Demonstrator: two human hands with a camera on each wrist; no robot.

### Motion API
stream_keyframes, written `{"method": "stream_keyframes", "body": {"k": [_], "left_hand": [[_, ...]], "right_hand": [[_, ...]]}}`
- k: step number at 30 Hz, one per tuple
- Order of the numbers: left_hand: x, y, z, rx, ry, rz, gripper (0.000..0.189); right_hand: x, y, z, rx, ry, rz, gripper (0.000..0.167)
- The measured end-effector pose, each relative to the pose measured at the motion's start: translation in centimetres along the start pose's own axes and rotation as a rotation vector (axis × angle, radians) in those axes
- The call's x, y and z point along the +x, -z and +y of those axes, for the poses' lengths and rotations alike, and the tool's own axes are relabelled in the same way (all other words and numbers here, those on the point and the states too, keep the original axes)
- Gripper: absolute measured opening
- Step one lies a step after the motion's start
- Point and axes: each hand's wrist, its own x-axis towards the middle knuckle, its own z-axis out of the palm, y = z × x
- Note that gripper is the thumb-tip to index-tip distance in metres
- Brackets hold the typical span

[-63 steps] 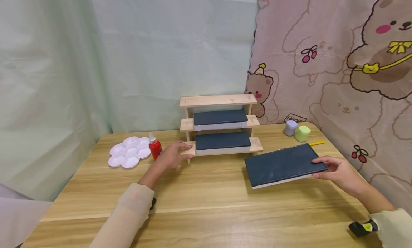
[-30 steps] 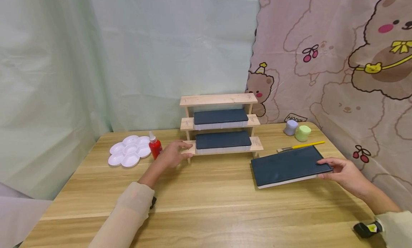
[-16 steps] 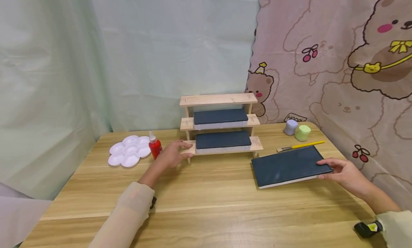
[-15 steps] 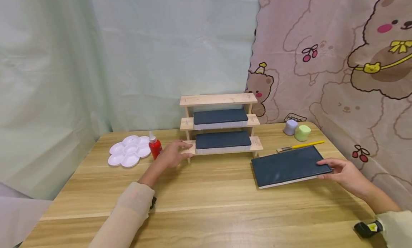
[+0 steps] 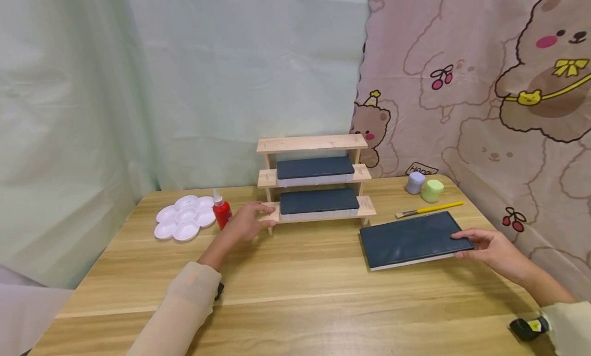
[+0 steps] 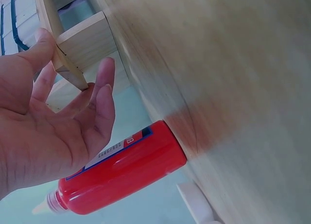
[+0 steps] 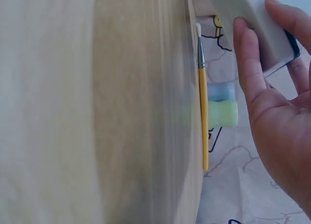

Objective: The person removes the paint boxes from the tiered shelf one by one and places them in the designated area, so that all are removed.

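Left hand [image 5: 247, 222]: you are still pinching the stand [image 5: 312, 143] | Right hand [image 5: 491, 251]: you are holding the book [image 5: 412, 241], now no longer hiding most of the brush [image 5: 433, 209]

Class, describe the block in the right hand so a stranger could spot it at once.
Find the wooden rack on the table. To its front right, the right hand holds the dark-topped block by one end. Its two lookalikes sit on the rack; this one doesn't.
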Motion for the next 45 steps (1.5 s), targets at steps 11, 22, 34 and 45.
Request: {"method": "stream_keyframes", "body": {"k": [11,22,34,45], "left_hand": [[0.1,-0.1,-0.2,0.005,-0.016,0.002,0.049],[0.1,0.0,0.0,0.004,0.003,0.001,0.048],[0.1,-0.1,0.1,-0.007,-0.002,0.003,0.048],[0.2,0.0,0.1,-0.005,0.016,0.000,0.049]], "right_hand": [[-0.1,0.7,0.2,-0.018,-0.056,-0.066,0.038],[-0.3,1.0,-0.1,-0.020,-0.155,-0.149,0.040],[-0.5,1.0,0.2,0.021,-0.189,-0.200,0.039],[-0.1,1.3,0.4,0.135,-0.217,-0.262,0.032]]}}
